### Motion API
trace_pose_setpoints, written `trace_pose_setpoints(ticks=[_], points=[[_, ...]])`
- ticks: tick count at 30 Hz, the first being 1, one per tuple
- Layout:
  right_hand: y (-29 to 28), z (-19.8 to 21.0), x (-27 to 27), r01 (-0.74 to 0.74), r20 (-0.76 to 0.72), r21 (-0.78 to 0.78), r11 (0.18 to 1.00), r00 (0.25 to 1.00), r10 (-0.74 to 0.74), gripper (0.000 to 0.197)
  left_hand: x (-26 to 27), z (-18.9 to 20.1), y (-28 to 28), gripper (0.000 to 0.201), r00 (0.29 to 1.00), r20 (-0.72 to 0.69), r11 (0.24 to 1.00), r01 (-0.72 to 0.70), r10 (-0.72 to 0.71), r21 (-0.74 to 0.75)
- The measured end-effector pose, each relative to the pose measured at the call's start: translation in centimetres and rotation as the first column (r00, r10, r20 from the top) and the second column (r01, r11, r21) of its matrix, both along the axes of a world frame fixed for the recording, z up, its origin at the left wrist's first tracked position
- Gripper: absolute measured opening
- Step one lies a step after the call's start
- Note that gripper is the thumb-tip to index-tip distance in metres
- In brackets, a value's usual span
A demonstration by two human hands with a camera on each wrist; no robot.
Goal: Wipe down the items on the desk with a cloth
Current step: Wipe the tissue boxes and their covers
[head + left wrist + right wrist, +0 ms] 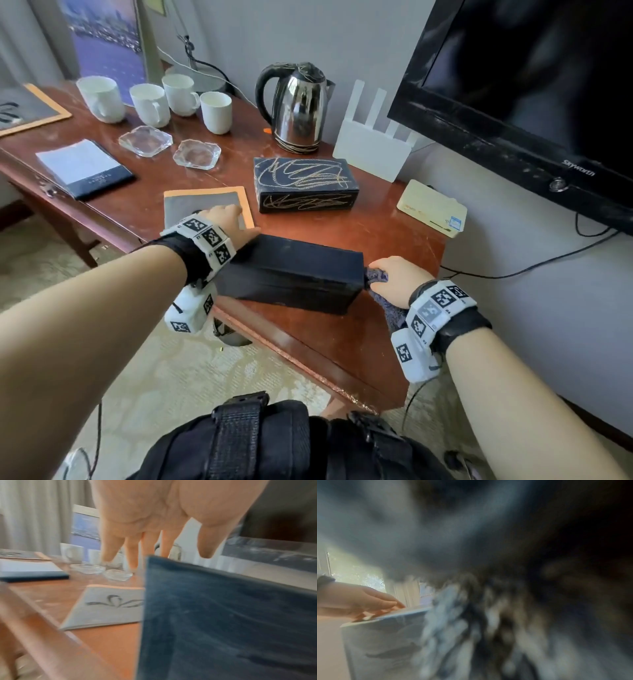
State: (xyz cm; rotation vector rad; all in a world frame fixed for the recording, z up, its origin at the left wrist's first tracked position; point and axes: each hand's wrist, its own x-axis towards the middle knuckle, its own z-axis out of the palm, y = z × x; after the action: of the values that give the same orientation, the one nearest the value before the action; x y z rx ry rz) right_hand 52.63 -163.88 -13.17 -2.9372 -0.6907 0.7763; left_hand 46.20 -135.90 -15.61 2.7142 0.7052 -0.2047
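Black box (291, 274) is steadied by flat-fingered left hand (227, 219) so cloth (378, 275), clutched in right hand (399, 279), can be rubbed against its end.

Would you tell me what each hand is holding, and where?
The right hand grips the bunched cloth against the plain dark box's right end; the left hand steadies its left end with straight fingers.

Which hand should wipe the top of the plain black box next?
Right. The right hand already holds the cloth against the box's right end, beside the top face. The left hand has straight fingers steadying the black box at its left end and carries no cloth.
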Motion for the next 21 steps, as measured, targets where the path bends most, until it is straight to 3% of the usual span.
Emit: trace_pose_setpoints(ticks=[2, 7, 11, 16, 20, 21], points=[[0.4, -0.6, 0.0, -0.025, -0.019, -0.004, 1.0, 1.0, 0.025, 0.019, -1.1, -0.2, 0.8, 0.054, 0.994, -0.061, 0.992, -0.101, 0.096, -0.079], [0.6, -1.0, 0.4, -0.02, 0.008, -0.016, 1.0, 1.0, 0.02, 0.025, -1.8, -0.6, -0.1, 0.051, 0.986, -0.094, 0.986, -0.149, 0.141, -0.081], [-0.2, -1.0, 1.1, 0.038, 0.031, -0.106, 0.994, 0.999, -0.035, 0.014, -1.1, 0.4, -0.9, 0.048, 0.995, -0.038, 0.991, -0.092, 0.089, -0.096], [-1.6, -1.3, 1.6, 0.137, 0.084, -0.098, 0.986, 0.988, -0.129, 0.03, -0.2, 2.0, -2.1, 0.048, 0.994, 0.102, 0.987, -0.019, 0.036, -0.161], [-2.5, -1.1, 0.5, 0.137, 0.074, -0.103, 0.985, 0.989, -0.129, 0.011, -0.5, 1.6, -3.0, 0.042, 0.986, 0.163, 0.979, -0.002, 0.036, -0.205], [-2.9, -1.3, 0.3, 0.137, 0.066, -0.099, 0.986, 0.989, -0.131, 0.014, -0.7, 1.2, -3.2, 0.039, 0.984, 0.171, 0.974, -0.006, 0.046, -0.226]])
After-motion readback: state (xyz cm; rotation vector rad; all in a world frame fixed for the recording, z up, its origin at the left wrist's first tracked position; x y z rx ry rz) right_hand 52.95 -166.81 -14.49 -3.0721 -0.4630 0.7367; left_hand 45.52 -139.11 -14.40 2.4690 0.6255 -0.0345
